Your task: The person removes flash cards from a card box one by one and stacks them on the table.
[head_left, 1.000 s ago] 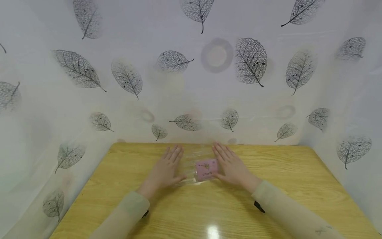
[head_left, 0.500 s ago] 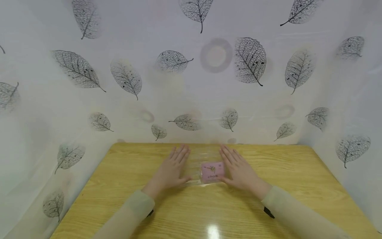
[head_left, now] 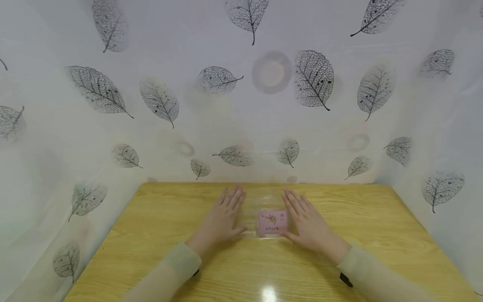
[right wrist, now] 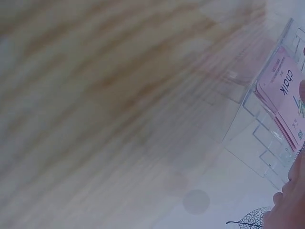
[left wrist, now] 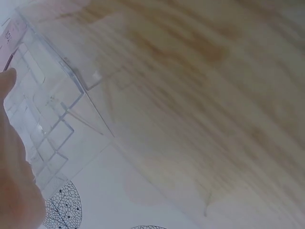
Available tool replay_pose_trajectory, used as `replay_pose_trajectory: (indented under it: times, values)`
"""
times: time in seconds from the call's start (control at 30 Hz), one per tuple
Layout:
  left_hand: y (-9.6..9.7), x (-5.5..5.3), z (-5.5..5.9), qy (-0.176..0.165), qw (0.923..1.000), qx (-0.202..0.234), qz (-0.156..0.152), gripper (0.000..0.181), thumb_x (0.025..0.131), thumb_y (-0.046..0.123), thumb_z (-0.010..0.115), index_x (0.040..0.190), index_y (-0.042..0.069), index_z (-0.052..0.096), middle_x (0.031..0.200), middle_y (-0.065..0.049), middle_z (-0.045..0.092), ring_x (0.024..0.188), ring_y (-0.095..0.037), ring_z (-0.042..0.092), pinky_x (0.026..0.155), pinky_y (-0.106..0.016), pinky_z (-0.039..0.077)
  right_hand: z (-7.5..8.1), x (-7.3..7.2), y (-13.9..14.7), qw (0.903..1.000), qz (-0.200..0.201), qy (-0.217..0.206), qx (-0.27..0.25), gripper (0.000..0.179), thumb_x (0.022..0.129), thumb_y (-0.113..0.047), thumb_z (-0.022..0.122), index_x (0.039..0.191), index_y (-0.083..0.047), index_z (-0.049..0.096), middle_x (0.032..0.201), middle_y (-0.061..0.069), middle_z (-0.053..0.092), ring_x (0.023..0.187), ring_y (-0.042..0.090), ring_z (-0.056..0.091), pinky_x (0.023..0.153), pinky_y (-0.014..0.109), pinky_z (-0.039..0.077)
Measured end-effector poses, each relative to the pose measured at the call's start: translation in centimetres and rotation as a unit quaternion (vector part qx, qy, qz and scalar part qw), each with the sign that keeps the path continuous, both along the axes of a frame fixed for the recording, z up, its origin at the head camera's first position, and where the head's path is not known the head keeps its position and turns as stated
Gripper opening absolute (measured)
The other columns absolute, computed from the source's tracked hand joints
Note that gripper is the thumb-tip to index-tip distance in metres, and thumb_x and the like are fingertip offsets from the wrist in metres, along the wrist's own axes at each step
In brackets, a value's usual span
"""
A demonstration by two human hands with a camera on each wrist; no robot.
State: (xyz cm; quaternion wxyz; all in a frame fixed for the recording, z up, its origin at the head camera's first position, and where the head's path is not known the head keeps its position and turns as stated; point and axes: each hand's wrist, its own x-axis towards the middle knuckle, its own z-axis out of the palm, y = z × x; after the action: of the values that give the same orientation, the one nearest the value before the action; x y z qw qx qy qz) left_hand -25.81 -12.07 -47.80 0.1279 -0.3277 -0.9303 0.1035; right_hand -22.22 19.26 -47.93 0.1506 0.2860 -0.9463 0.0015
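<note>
A clear plastic organizer box (head_left: 250, 218) with small divided compartments lies on the wooden table. In its right part sits a stack of pink cards (head_left: 272, 224), the top one printed "chalk" with a small drawing. My left hand (head_left: 222, 216) lies along the box's left side, fingers straight and pointing away, thumb near the front edge. Along the right side runs my right hand (head_left: 307, 222), fingers likewise straight, its thumb overlapping the cards' corner. In the left wrist view the clear dividers (left wrist: 62, 126) show; the right wrist view shows the card stack (right wrist: 285, 93) close up.
The light wooden tabletop (head_left: 226, 272) reflects a bright spot near its front. White sheeting (head_left: 181, 138) printed with dark leaves hangs behind the table and along both sides. Dark wrist bands peek out under both sleeves.
The organizer box with its pink cards has moved to the right and slightly toward me. Both hands have moved along with it, keeping to its sides.
</note>
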Motion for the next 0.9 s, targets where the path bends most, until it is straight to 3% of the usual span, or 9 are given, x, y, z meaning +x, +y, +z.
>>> replay_pose_trajectory:
  times: [0.27, 0.6, 0.9]
  values:
    - [0.8, 0.5, 0.0, 0.002, 0.9999, -0.016, 0.006, 0.101, 0.102, 0.072, 0.044, 0.169, 0.002, 0.016, 0.179, -0.017, 0.008, 0.167, -0.033, 0.011, 0.137, -0.05, 0.013, -0.1, 1.2, 0.5, 0.9999, -0.005, 0.01, -0.01, 0.109, 0.093, -0.063, 0.068, 0.165, 0.006, 0.025, 0.176, 0.022, 0.02, 0.162, 0.04, 0.026, 0.131, 0.057, 0.028]
    - [1.9, 1.6, 0.2, 0.01, 0.9996, -0.026, 0.007, 0.098, 0.103, 0.071, 0.042, 0.169, 0.002, 0.019, 0.179, -0.018, 0.013, 0.167, -0.033, 0.014, 0.137, -0.049, 0.016, -0.6, 2.3, 1.3, 0.9992, -0.009, 0.034, -0.022, 0.112, 0.091, -0.064, 0.07, 0.165, 0.005, 0.024, 0.176, 0.021, 0.021, 0.163, 0.036, 0.023, 0.128, 0.059, 0.034]
    - [2.7, 2.6, -0.1, 0.016, 0.9991, -0.027, 0.027, 0.096, 0.105, 0.071, 0.038, 0.17, 0.003, 0.016, 0.179, -0.016, 0.008, 0.168, -0.032, 0.009, 0.137, -0.051, 0.013, -0.2, 3.4, 1.3, 0.9995, -0.022, 0.01, -0.019, 0.113, 0.09, -0.065, 0.07, 0.165, 0.006, 0.025, 0.176, 0.021, 0.021, 0.161, 0.04, 0.029, 0.13, 0.058, 0.03]
